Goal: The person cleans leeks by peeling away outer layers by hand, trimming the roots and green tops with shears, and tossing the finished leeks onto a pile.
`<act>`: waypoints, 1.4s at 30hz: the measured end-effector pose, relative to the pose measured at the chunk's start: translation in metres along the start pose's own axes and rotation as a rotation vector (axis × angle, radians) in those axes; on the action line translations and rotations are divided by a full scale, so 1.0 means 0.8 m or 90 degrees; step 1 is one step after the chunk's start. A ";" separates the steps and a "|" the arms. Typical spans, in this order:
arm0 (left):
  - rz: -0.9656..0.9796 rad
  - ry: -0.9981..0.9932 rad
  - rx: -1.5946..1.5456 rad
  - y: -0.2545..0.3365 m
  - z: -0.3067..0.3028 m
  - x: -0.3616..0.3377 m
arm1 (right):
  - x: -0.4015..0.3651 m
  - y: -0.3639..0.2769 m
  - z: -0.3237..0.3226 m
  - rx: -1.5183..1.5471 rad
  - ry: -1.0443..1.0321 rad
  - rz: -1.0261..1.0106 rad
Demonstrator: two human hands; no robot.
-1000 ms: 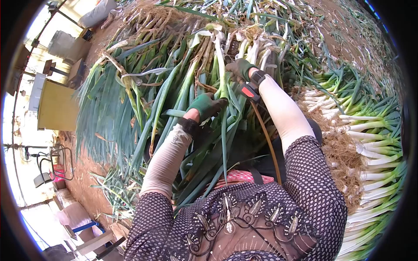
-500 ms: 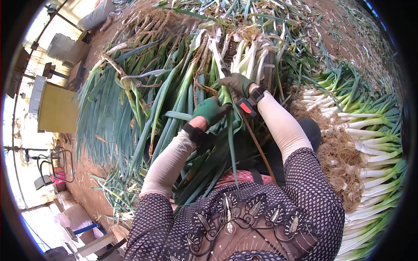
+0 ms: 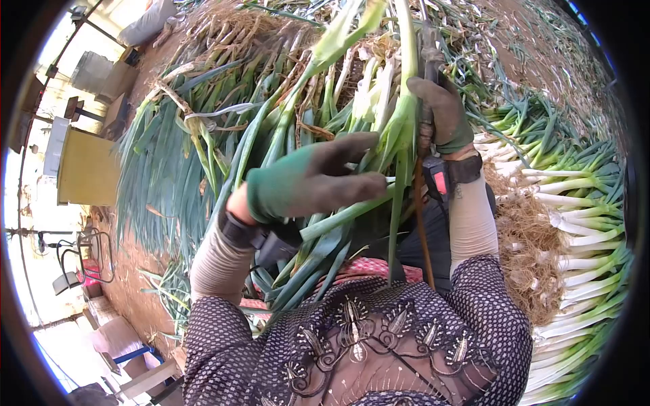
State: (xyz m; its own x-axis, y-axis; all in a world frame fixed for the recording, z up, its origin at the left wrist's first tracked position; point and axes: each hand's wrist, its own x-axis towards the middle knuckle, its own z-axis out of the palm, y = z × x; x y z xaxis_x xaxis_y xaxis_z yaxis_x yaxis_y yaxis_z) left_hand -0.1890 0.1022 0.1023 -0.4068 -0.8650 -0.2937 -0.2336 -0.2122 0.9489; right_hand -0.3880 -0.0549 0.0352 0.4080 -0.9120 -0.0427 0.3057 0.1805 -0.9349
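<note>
A leek (image 3: 405, 71) stands raised in front of me, its white shank upward and its green leaves hanging toward my lap. My right hand (image 3: 445, 115), in a dark-and-green work glove, is closed at the leek's side with its thumb against the stalk. A long, thin dark piece (image 3: 429, 51) rises beside that hand; its kind is not clear. To the left, my gloved left hand (image 3: 315, 177) is open, fingers apart and pointing at the leek's leaves. Cut-ended green leaf (image 3: 345, 215) shows below those fingers.
A big heap of untrimmed leeks (image 3: 183, 162) lies ahead and to the left. Cleaned leeks (image 3: 586, 271) are stacked in a row at right, with roots (image 3: 525, 250) facing me. Leaf scraps (image 3: 487, 34) cover the ground behind. A yellow box (image 3: 88, 166) stands far left.
The leek has come up and closer to me. My left hand has let go of the leaves and spread its fingers, moving left; my right hand has moved right.
</note>
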 end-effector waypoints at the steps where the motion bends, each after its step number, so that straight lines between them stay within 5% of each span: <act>1: -0.063 0.001 -0.030 0.000 -0.006 -0.003 | -0.002 -0.003 0.000 -0.003 0.014 -0.009; 5: 0.029 0.002 0.226 -0.002 0.012 -0.020 | 0.039 0.066 -0.035 -0.031 0.046 0.039; 9: 0.015 0.016 0.385 -0.016 0.043 -0.022 | 0.056 0.159 -0.038 -0.302 0.191 0.178; 10: 0.028 -0.015 0.352 -0.017 0.049 -0.026 | 0.051 0.165 -0.032 -0.337 0.171 0.255; 13: 0.092 -0.240 0.280 0.009 0.057 -0.046 | 0.088 0.313 -0.090 -0.445 0.247 0.146; 15: 0.117 -0.139 0.448 0.025 0.043 -0.049 | 0.087 0.315 -0.102 -0.358 0.178 0.301; 16: 0.031 -0.049 0.383 0.011 0.023 -0.039 | 0.053 0.256 -0.073 -0.247 0.166 0.323; 17: 0.079 0.121 0.339 -0.027 -0.002 -0.024 | 0.049 0.257 -0.083 -0.298 0.148 0.280; 18: -0.013 0.231 0.296 -0.048 -0.030 0.000 | 0.045 0.256 -0.093 -0.351 0.134 0.235; 19: -0.048 0.348 0.282 -0.099 -0.065 0.026 | 0.023 0.218 -0.081 -0.259 0.115 0.358; 20: -0.068 0.412 0.486 -0.176 -0.116 0.052 | 0.020 0.218 -0.091 -0.281 0.099 0.351; 23: -0.457 0.372 0.512 -0.301 -0.180 0.084 | -0.002 0.230 -0.130 -0.285 0.069 0.277; 24: -0.485 0.314 0.480 -0.335 -0.192 0.085 | -0.020 0.211 -0.125 -0.287 0.046 0.224; 31: -0.371 0.386 0.382 -0.270 -0.205 0.057 | -0.075 0.163 -0.123 -0.207 0.042 0.258; 35: -0.225 0.274 0.181 -0.183 -0.213 0.025 | -0.082 0.125 -0.086 -0.083 -0.018 0.274; 37: -0.128 0.231 0.240 -0.172 -0.200 0.031 | -0.078 0.121 -0.056 -0.108 -0.095 0.261; 39: -0.017 0.156 0.505 -0.181 -0.187 0.046 | -0.079 0.114 -0.018 -0.133 -0.144 0.275; 42: 0.049 0.041 0.565 -0.304 -0.185 0.091 | -0.076 0.159 -0.007 -0.140 -0.127 0.284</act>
State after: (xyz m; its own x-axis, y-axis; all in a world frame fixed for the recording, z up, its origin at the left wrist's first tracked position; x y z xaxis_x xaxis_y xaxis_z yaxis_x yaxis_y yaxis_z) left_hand -0.0309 0.0235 -0.1328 -0.4058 -0.8916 -0.2008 -0.8158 0.2543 0.5193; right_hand -0.3790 0.0215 -0.0831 0.6195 -0.6722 -0.4053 -0.1137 0.4341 -0.8937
